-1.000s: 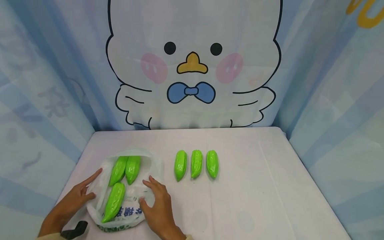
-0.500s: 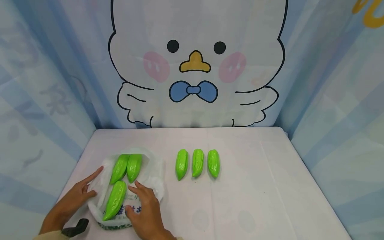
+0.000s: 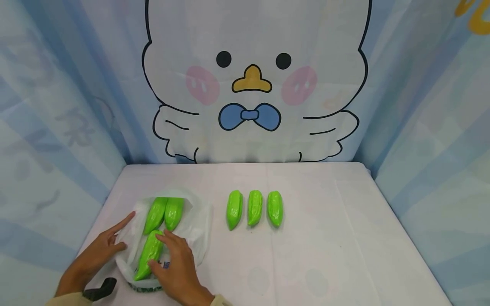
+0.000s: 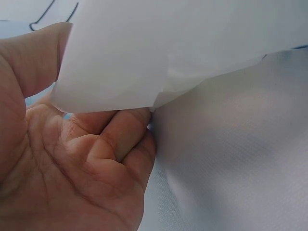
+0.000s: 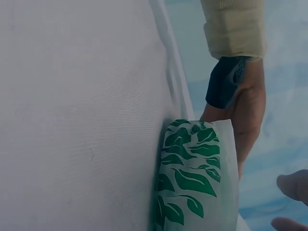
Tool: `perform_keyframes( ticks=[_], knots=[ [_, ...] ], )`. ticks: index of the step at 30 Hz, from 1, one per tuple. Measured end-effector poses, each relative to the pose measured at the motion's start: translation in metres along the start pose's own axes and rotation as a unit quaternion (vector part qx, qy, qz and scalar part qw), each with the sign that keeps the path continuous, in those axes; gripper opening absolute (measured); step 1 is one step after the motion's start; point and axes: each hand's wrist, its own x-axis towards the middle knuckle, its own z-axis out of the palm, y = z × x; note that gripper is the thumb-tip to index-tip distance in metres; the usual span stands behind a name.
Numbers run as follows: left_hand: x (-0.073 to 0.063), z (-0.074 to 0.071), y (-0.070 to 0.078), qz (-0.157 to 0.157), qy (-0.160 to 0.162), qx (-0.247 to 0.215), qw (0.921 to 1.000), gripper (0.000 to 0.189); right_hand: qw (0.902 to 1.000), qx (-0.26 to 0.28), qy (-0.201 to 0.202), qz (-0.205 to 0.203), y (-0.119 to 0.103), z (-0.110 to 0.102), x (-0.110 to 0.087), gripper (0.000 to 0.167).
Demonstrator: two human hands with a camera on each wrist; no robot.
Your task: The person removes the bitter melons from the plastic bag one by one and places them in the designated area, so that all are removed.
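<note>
A white plastic bag [image 3: 200, 214] lies with its mouth spread at the left of the table. Inside it are three glossy, ridged green pieces that look like toy bitter melons: one in front [image 3: 145, 255], two behind [image 3: 155, 216]. My left hand [image 3: 98, 250] holds the bag's left side; in the left wrist view the bag's white wall passes between thumb and curled fingers [image 4: 130, 130]. My right hand [image 3: 178, 265] reaches over the bag, thumb and fingertips spread at the front melon's right side. In the right wrist view only its fingertips [image 5: 294, 185] show, beside the leaf-printed bag.
Three more green melons [image 3: 254, 208] lie in a row on the white-covered table [image 3: 314, 238], right of the bag. A curtain with a cartoon face [image 3: 249, 140] hangs behind the table's far edge. A dark strap [image 3: 100, 290] sits at the left wrist.
My right hand has moved left across the bag, from its right edge to the front melon. The left hand stays at the bag's left side. The view has shifted slightly.
</note>
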Motion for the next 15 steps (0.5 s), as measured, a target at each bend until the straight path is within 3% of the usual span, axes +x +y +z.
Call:
perform_keyframes(
  ticks=[4,10,15],
  knots=[
    [0.001,0.000,0.000,0.007,-0.003,-0.023,0.9997,0.089,0.9999,-0.007,-0.013,-0.002,0.000,0.007,0.006,0.056],
    [0.000,0.000,0.000,-0.002,0.001,0.000,1.0000,0.090,0.9980,-0.047,-0.042,-0.005,0.000,0.016,0.013,0.058],
    [0.000,0.001,0.001,-0.009,-0.002,-0.039,0.9992,0.092,0.9964,-0.071,-0.044,0.005,0.003,0.018,0.019,0.057]
  ],
)
